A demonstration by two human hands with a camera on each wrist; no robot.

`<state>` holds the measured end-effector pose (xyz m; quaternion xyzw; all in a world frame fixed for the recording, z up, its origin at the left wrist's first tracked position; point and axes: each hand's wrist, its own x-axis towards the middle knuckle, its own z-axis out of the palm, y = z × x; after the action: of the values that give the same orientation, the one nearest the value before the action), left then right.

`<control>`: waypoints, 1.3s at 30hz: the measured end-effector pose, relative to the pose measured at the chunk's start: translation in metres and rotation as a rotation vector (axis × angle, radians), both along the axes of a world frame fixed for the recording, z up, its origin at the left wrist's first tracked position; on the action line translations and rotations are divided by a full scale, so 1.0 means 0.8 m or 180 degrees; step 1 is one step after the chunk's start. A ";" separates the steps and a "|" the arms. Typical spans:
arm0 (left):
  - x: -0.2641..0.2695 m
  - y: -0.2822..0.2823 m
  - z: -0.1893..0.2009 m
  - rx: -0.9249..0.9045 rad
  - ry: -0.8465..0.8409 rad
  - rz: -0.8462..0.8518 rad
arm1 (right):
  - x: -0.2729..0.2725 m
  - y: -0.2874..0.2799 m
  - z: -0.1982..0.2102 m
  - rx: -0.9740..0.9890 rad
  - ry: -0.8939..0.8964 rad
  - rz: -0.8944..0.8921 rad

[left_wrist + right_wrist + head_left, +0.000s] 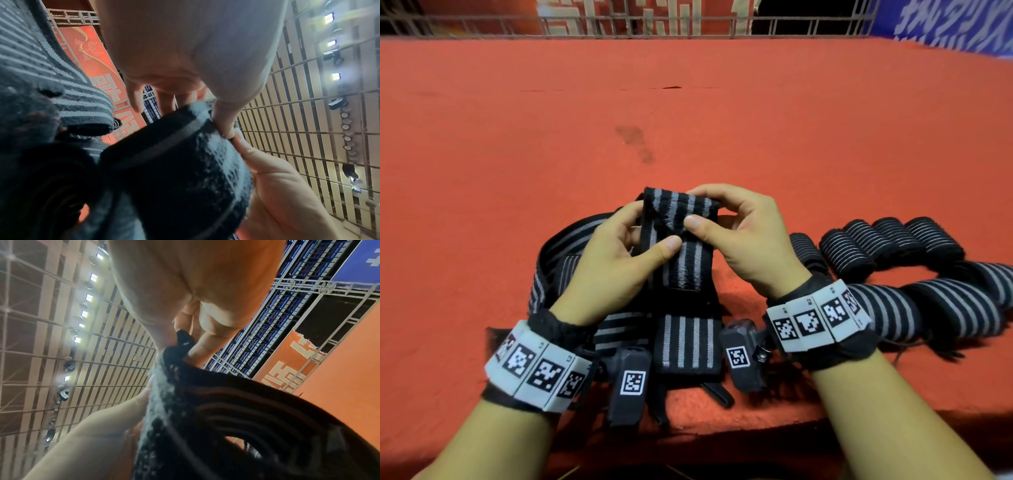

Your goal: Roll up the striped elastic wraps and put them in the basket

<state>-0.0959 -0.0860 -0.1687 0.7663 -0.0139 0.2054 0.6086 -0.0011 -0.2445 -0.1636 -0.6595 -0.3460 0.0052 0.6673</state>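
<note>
Nearest you, a flat black wrap end with grey stripes (686,346) lies at the edge of the red carpeted platform (688,120), between your wrists. Just beyond it your left hand (616,263) and right hand (743,236) both pinch the black-and-grey striped elastic wrap (681,222), thumbs on top, folding its end over above the platform. To your right lie four rolled striped wraps (887,243) side by side. Farther off, a metal railing (585,25) borders the platform
</note>
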 end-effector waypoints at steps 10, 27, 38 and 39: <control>-0.001 -0.009 0.006 0.0103 -0.0163 0.0293 | -0.002 -0.003 -0.003 0.0103 -0.0753 -0.0316; -0.004 -0.007 0.003 0.0063 -0.0258 0.0368 | 0.005 -0.014 0.002 -0.0597 0.0065 0.0298; 0.001 -0.004 -0.006 -0.0113 -0.0063 -0.0137 | -0.001 -0.016 0.010 0.0105 -0.0391 -0.0130; 0.000 -0.006 -0.004 -0.0144 -0.0065 -0.0153 | -0.003 -0.015 0.008 0.0108 -0.0360 -0.0109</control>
<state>-0.0956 -0.0904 -0.1719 0.7496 -0.0338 0.1988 0.6304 -0.0036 -0.2567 -0.1568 -0.6532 -0.3719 -0.0493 0.6577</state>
